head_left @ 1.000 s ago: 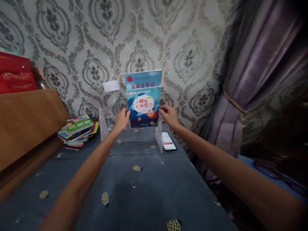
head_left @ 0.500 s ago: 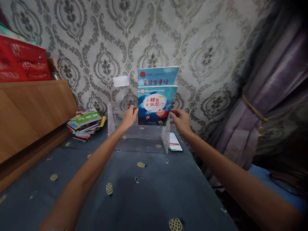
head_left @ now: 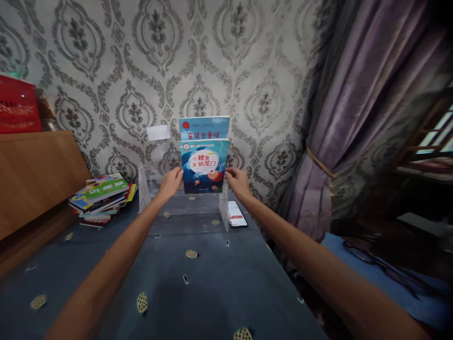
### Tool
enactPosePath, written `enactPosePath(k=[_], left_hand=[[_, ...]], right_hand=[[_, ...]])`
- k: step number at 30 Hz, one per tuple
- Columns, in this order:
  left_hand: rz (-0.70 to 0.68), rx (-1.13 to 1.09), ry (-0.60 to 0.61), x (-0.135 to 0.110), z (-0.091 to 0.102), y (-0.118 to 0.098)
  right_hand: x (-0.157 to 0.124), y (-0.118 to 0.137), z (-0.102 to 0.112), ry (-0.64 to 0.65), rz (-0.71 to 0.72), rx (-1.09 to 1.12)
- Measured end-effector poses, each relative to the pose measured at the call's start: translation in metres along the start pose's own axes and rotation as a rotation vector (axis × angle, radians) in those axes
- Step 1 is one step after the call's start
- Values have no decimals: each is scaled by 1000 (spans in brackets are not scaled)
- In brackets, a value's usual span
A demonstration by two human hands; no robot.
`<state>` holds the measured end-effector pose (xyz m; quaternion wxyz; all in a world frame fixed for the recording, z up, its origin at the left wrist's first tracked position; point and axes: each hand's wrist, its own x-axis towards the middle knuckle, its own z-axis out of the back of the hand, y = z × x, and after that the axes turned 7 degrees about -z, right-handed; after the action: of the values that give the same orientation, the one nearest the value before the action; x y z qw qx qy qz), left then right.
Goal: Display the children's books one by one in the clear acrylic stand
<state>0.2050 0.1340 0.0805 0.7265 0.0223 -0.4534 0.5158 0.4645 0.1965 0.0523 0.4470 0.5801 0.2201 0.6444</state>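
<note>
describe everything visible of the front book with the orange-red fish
The front book looks closed and upright, its blue cover smooth-looking, with a Chinese title in a white oval and an orange-red fish at lower right. It overlaps the blue book behind. The left hand and right hand hold its side edges. Whether the clear rack supports it is unclear.

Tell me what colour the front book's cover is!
The front book is mostly blue, darker toward the bottom; it shows best in the head view.
</note>
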Motion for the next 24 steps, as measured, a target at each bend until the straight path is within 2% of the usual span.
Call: enactPosePath(k=[15,21,24], left_hand=[[86,-117,-1,10,-1,17],[91,-118,-10,12,-4,24],[83,-109,-16,11,-5,25]], right_hand=[[8,4,-6,67,31,-20],[5,5,-6,157,-36,119],[0,7,-6,145,-56,159]])
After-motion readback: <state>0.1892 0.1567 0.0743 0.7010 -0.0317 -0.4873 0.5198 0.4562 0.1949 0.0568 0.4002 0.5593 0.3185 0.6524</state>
